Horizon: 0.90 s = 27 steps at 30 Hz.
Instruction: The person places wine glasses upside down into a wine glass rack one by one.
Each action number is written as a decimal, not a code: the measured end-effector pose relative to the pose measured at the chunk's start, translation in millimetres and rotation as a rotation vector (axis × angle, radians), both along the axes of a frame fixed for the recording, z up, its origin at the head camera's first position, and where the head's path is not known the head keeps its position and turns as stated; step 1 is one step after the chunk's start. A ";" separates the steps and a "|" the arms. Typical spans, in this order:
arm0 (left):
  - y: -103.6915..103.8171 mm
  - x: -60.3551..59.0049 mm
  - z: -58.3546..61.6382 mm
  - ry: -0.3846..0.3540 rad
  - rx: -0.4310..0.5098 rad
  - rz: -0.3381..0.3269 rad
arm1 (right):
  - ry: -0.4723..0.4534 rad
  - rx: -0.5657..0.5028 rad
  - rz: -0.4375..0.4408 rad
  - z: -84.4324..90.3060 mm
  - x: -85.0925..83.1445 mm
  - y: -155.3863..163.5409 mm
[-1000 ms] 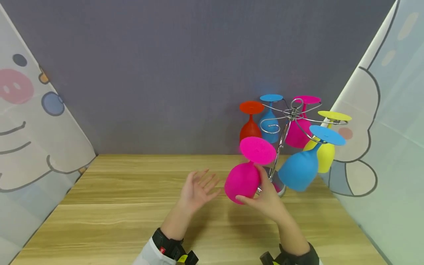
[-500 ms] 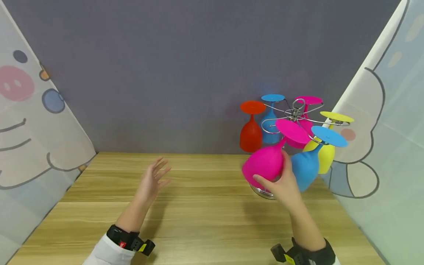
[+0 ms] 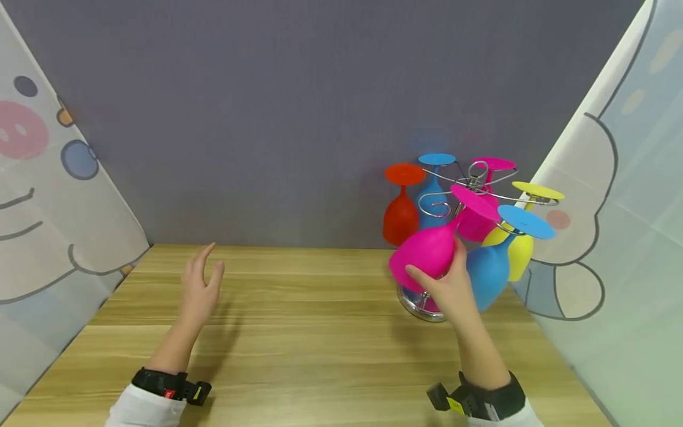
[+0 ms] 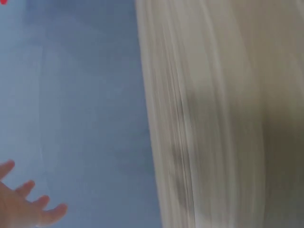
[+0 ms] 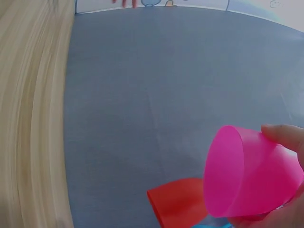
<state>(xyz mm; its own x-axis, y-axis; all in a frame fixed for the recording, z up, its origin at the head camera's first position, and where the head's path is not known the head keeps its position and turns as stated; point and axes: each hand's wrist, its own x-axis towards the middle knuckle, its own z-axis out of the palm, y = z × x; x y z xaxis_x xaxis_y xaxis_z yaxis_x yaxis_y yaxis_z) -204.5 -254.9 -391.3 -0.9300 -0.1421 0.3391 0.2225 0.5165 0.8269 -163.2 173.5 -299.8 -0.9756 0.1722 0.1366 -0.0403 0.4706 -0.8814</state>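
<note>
pink cup (image 3: 424, 256) is held upside down by the right hand (image 3: 448, 284), its foot tipped toward the wire rack (image 3: 472, 184) | left hand (image 3: 200, 290) is kept loose, nothing held, above the worktop (image 3: 299, 344)

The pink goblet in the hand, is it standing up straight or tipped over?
Tipped. The right hand holds the pink goblet by its bowl, slanted, foot up by the wire rack, open mouth pointing down-left.

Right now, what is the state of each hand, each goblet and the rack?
Right hand: grips the pink goblet's bowl.
Pink goblet: held, tilted, foot at the wire rack.
Left hand: open, holds nothing.
Wire rack: upright on the table.
Blue goblet, yellow goblet, red goblet: hang upside down.
</note>
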 end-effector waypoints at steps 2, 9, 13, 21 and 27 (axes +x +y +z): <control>-6.0 -1.8 -0.8 0.047 -0.147 0.025 | 0.016 -0.011 -0.015 -1.0 -5.0 -1.3; -24.1 -1.8 -8.5 0.032 -0.503 0.063 | 0.041 -0.065 -0.025 -4.5 -19.6 -5.6; -27.9 -3.2 -13.3 -0.041 -0.612 0.048 | 0.034 -0.076 -0.034 -6.5 -24.7 -6.5; -21.5 -2.9 -17.9 -0.124 -0.644 0.004 | 0.017 -0.088 -0.026 -7.4 -35.7 -9.2; -11.0 2.9 -15.2 -0.145 -0.623 -0.009 | -0.002 -0.050 0.000 -6.8 -41.3 -11.8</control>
<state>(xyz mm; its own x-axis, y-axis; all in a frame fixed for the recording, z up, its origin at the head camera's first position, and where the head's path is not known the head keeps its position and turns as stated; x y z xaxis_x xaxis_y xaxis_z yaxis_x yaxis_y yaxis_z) -201.6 -265.9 -406.5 -0.9728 0.0490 0.2262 0.1374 0.9088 0.3939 -204.4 161.7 -306.6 -0.9759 0.1789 0.1253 -0.0381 0.4255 -0.9041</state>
